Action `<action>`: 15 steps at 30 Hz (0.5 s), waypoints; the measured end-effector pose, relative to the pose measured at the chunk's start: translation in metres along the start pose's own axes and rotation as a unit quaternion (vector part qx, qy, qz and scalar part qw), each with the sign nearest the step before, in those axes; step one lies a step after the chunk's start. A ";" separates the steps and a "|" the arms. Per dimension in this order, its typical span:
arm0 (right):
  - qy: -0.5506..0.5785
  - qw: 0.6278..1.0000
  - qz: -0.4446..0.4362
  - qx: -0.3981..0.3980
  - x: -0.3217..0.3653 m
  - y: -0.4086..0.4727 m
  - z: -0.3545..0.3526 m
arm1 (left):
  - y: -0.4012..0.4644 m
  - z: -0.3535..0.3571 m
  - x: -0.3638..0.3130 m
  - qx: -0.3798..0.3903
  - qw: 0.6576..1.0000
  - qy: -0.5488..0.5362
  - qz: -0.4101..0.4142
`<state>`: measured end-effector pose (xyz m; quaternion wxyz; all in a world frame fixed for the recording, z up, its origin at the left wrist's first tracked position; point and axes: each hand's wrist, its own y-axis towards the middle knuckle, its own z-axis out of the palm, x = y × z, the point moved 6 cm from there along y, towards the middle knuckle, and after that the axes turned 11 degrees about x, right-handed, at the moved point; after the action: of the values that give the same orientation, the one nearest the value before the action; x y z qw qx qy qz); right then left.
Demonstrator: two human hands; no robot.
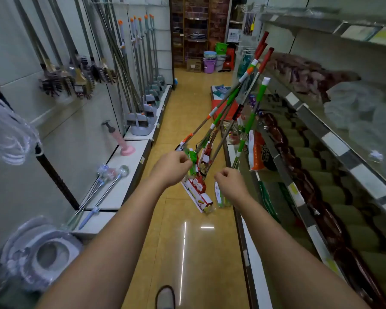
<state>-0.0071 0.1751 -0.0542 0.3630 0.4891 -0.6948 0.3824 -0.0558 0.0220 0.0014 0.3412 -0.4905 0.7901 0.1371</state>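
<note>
Item: bundle of mops [223, 112], with orange, green and red grips, leaning to the right against the right-hand shelf [284, 172]; packaged heads resting on the tan floor [176, 219]
Left hand [172, 167]: fingers curled tight round the green joint low on the bundle
Right hand [230, 182]: fist closed at the foot of 1 separate green-handled mop [250, 121]; cannot tell whether it holds the pole
Also: pink plunger [123, 141] on the left ledge, dustpan sets [143, 117] beyond
</note>
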 end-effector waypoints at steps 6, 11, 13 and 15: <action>0.029 0.999 0.015 -0.007 0.021 0.094 0.006 | 0.087 -0.038 0.042 -0.011 1.000 -0.013 -0.001; 0.034 0.999 0.026 -0.027 0.045 0.185 0.011 | 0.169 -0.082 0.064 -0.018 1.000 -0.014 0.009; 0.039 0.998 0.035 -0.033 0.052 0.217 0.012 | 0.202 -0.097 0.069 -0.018 1.000 -0.011 0.012; 0.043 0.998 0.040 -0.030 0.058 0.248 0.011 | 0.234 -0.108 0.075 -0.012 1.000 -0.005 0.013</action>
<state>-0.2610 0.1983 -0.0517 0.3911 0.4328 -0.7090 0.3964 -0.3246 0.0240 0.0016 0.3376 -0.4839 0.7928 0.1530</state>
